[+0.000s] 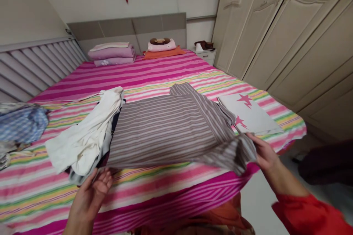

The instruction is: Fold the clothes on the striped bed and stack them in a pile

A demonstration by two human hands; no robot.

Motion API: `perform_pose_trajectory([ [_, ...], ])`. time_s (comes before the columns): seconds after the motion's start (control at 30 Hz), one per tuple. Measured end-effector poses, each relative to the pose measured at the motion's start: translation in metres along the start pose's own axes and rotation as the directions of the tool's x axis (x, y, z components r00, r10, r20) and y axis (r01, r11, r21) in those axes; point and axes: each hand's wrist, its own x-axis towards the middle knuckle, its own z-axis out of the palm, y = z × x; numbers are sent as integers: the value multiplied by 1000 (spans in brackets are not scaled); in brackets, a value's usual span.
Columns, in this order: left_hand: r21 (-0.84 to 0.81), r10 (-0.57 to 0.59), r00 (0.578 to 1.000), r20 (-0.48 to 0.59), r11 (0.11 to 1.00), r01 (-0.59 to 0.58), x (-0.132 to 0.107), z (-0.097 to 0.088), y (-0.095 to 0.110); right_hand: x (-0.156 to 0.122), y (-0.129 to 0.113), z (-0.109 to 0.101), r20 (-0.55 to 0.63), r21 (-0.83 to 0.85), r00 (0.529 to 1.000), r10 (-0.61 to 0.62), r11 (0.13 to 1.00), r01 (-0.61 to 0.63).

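1. Striped shirt (157,128) is lying mid-view on the bed sheet (154,187), hem facing 9 o'c., neck end facing 3 o'c.
2. R hand (266,154), at 4 o'c., is gripping the shirt's near sleeve side btwn thumb & fingers; fabric there is bunching & lifting.
3. L hand (95,191), at 8 o'c., is reaching the near hem corner, palm up, fingers loosely curling; can't tell if it's pinching cloth.
4. White top (85,132) is lying at approx. 8–9 o'c., next to the hem, w/ darker clothes under it.
5. Folded star cloth (259,115) is sitting at 3 o'c., by the neck end.
6. Folded blankets (116,53) are resting at 10 o'c.
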Motion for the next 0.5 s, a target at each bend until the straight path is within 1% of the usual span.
perform_pose_trajectory([
  [0.1,23,-1,999,44,1000,0,21,29,17,48,-28,39,70,71,997,21,997,-26],
  [0.17,25,5,999,54,1000,-6,34,44,23,79,-43,64,64,104,998,8,994,-14],
  [0.23,15,7,998,55,1000,-7,48,58,28,108,-53,86,37,109,998,-42,993,38],
  [0.3,21,-10,999,45,1000,9,61,70,29,133,-58,107,34,84,994,-109,991,105],
  [0.4,76,5,998,60,997,-9,76,86,27,154,-54,130,92,66,983,-159,986,154],
  [0.47,139,64,995,80,988,-74,82,93,20,153,-43,137,98,78,975,-199,978,192],
  [0.5,182,110,990,87,975,-125,83,92,15,148,-34,136,83,63,967,-241,970,236],
])
